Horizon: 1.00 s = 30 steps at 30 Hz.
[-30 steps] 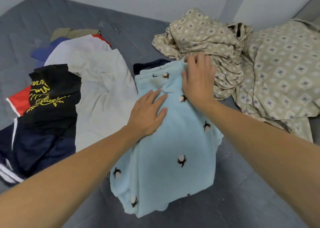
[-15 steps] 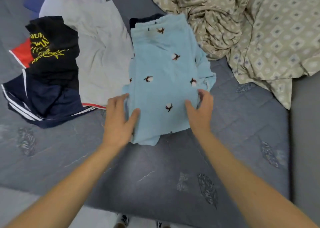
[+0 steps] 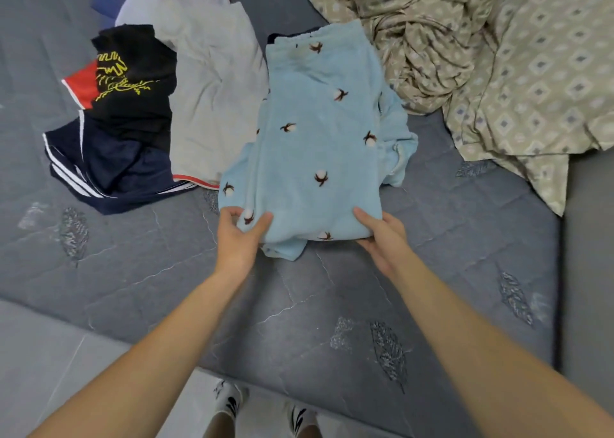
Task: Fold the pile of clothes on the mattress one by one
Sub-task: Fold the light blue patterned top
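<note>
A light blue garment with small cotton-flower prints lies lengthwise on the grey mattress, folded into a long strip. My left hand pinches its near left corner between thumb and fingers. My right hand grips the near right corner, fingers tucked under the cloth. To the left lies a pile of clothes: a pale grey shirt, a black shirt with yellow print, navy shorts with white stripes and a red piece.
A crumpled beige patterned sheet covers the far right of the mattress. The mattress's near edge runs across the bottom, with the pale floor and my feet in socks below it. A dark garment peeks out behind the blue one.
My hands left the garment's top, slid down to its near end and took hold of both near corners. My view tilted down toward the mattress edge.
</note>
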Each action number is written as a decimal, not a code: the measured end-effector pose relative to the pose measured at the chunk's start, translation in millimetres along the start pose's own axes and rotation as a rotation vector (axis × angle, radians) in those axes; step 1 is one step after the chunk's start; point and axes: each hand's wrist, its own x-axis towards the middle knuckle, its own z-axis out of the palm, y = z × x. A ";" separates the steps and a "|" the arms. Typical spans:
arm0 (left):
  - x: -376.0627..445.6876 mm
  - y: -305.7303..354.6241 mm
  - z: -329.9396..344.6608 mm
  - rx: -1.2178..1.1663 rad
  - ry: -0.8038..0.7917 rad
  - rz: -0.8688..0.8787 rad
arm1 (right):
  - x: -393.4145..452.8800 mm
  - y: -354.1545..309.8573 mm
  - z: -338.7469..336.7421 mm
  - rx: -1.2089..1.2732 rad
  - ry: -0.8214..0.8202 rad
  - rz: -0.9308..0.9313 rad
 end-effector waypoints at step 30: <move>-63.3 98.8 -17.2 0.588 -0.127 0.535 | -68.1 -115.7 -30.5 -1.150 -0.170 -0.944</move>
